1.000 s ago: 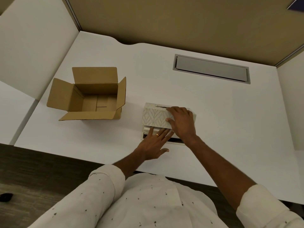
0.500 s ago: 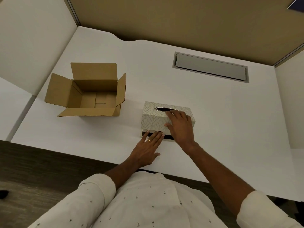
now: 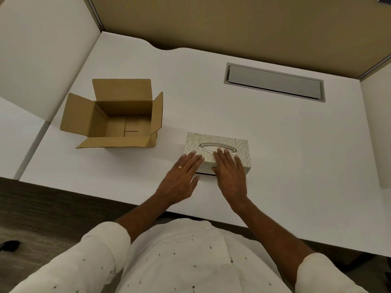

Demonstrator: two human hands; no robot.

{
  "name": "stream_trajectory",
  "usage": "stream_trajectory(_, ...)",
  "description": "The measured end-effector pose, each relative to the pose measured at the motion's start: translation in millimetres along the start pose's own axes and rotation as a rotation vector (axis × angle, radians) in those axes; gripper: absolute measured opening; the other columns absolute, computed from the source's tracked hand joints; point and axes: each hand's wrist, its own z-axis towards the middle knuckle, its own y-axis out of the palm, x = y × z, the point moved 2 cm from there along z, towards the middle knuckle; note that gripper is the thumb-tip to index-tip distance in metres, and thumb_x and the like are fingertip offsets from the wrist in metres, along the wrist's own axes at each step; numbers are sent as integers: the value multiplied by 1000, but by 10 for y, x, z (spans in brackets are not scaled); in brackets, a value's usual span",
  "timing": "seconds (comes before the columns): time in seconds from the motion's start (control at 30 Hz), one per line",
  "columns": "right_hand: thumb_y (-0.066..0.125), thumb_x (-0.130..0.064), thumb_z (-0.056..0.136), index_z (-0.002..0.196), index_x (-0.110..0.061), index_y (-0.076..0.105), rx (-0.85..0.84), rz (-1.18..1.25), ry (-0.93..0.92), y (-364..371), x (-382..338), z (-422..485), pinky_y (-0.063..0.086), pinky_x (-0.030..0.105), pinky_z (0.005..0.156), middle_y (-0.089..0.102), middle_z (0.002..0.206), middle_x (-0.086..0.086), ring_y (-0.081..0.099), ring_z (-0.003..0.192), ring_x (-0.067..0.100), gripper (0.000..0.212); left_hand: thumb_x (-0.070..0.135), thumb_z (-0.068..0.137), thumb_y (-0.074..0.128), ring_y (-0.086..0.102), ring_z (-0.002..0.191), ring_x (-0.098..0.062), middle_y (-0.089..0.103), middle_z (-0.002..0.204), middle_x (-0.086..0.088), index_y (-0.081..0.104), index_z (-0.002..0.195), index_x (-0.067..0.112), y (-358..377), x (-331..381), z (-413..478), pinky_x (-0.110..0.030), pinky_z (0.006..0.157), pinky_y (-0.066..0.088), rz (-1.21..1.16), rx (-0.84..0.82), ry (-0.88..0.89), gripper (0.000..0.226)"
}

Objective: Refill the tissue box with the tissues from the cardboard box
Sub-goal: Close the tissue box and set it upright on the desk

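A pale tissue box (image 3: 230, 143) with a leaf pattern and an oval metal-rimmed slot on top sits flat on the white desk (image 3: 275, 166). Both hands lie palm down on its near top edge, fingers spread. My left hand (image 3: 182, 176) covers the box's near left corner; my right hand (image 3: 230, 172) rests on the near middle, fingertips at the slot's rim. Neither hand grips anything. A dark gap shows under the box's near side. The brown cardboard box (image 3: 118, 117) stands to the left with all flaps open and nothing visible inside.
A grey cable hatch (image 3: 274, 82) is set into the desk at the back right. White partition panels (image 3: 42, 49) flank the desk on both sides, a tan wall stands behind. The desk's near edge runs just below my wrists.
The tissue box cover has come down level onto its base. My left hand moved from the desk in front up onto the box top, and my right hand flattened on it.
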Motion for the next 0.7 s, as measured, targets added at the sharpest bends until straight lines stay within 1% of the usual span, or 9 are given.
stream_trajectory(0.07,55,-28,104,152,-11,45,4,-1,-23,47,5,-26,36,52,119,43,159,9,38,149,27,52,44,103,41,2,159,-26,8,171,-11,11,161,9,-4,-24,130,-42,129,10,81,-85,-37,74)
stream_trajectory(0.1,56,-26,104,152,-11,44,3,2,-34,66,5,-37,37,52,119,42,160,10,38,149,27,53,47,103,39,-1,158,-27,3,171,-12,8,162,8,4,-35,176,-43,129,10,108,-119,-53,77)
stream_trajectory(0.17,58,-19,103,154,-10,40,-6,2,-52,101,9,-70,36,53,119,39,161,11,36,150,28,55,47,105,38,1,158,-29,4,171,-14,10,161,6,40,-58,240,-47,128,14,146,-176,-53,75)
stream_trajectory(0.2,58,-11,101,155,-10,38,-13,-1,-58,117,13,-91,35,53,120,37,162,11,34,151,28,58,45,106,37,4,158,-29,7,170,-15,12,161,5,64,-69,255,-49,127,18,161,-196,-40,72)
stream_trajectory(0.27,58,10,91,156,-9,34,-39,2,-57,145,20,-136,33,53,121,35,163,12,32,152,28,72,37,108,37,8,157,-30,11,169,-16,14,160,4,115,-84,265,-50,126,23,155,-220,-18,66)
stream_trajectory(0.33,53,22,80,157,-8,33,-71,5,-49,172,31,-162,31,53,122,32,164,12,30,153,29,85,30,109,35,6,157,-29,9,169,-15,12,160,5,164,-104,265,-50,126,21,129,-239,-11,62)
stream_trajectory(0.5,43,24,79,159,-8,28,-113,9,-40,224,46,-150,24,53,125,26,166,14,23,155,30,87,18,107,36,1,157,-29,3,170,-14,6,161,7,196,-108,284,-49,128,14,98,-244,-31,62)
stream_trajectory(0.6,40,23,79,160,-8,22,-127,9,-51,234,50,-166,22,54,125,18,168,14,16,157,30,88,10,104,41,3,157,-30,4,170,-15,8,161,6,189,-124,320,-48,128,14,91,-245,-25,65)
stream_trajectory(0.7,43,15,88,161,-7,15,-121,50,0,225,82,-180,20,52,126,11,170,14,8,158,29,81,6,103,39,0,157,-29,1,170,-15,5,161,5,184,-143,376,-46,129,12,90,-252,-18,67)
